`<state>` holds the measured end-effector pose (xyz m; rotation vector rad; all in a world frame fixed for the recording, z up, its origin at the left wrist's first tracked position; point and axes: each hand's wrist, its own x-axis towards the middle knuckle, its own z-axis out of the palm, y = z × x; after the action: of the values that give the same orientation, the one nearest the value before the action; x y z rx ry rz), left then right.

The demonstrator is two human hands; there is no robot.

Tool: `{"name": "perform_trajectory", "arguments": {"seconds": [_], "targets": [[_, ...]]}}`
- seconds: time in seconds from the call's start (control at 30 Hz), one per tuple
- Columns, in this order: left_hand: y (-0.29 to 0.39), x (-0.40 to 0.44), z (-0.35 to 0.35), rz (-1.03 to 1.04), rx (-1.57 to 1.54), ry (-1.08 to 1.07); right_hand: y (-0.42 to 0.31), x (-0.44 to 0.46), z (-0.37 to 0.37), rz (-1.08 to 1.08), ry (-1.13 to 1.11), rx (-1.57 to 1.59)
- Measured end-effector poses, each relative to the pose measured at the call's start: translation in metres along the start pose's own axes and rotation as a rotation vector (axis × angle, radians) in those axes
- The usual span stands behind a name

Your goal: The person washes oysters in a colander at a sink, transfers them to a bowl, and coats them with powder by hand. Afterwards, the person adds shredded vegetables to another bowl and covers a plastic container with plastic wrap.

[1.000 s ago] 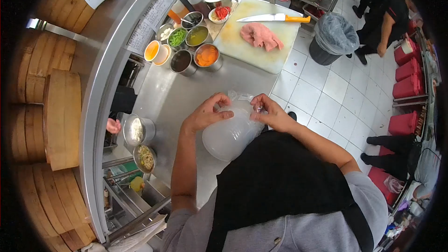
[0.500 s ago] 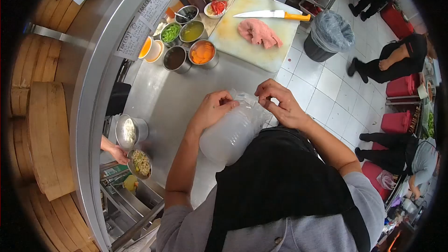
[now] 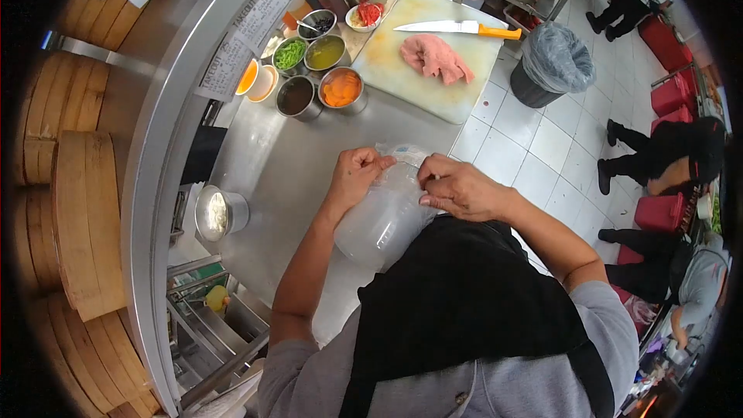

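A translucent plastic container, covered in clear film, lies between my body and the steel counter. My left hand pinches the film at the container's upper left. At its upper right, my right hand has its fingers closed on the film. Beyond my hands, a white cutting board holds a pink cloth and a knife with a yellow handle.
Metal pots with orange slices, dark liquid and chopped greens stand at the back left. A pot with white contents is at the left. Bamboo steamers are stacked far left. A lined bin and several people are right.
My right hand has come back down onto the film near my left hand. A co-worker's hand and the bowl it touched at the left are gone from view. A person at the right has moved.
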<state>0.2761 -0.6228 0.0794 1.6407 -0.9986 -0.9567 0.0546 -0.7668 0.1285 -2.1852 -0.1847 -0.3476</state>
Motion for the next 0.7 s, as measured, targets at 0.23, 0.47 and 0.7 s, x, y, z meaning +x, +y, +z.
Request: {"name": "perform_trajectory", "arguments": {"seconds": [0.23, 0.47, 0.7], "targets": [[0.014, 0.022, 0.003, -0.133, -0.109, 0.084, 0.015, 0.014, 0.047, 0.111, 0.265, 0.947], [0.001, -0.014, 0.006, 0.110, 0.342, 0.354, 0.077, -0.136, 0.002, 0.588, 0.652, 0.561], [-0.051, -0.041, -0.007, -0.269, 0.019, 0.389, 0.132, -0.224, -0.047, 0.774, 0.688, 0.393]]}}
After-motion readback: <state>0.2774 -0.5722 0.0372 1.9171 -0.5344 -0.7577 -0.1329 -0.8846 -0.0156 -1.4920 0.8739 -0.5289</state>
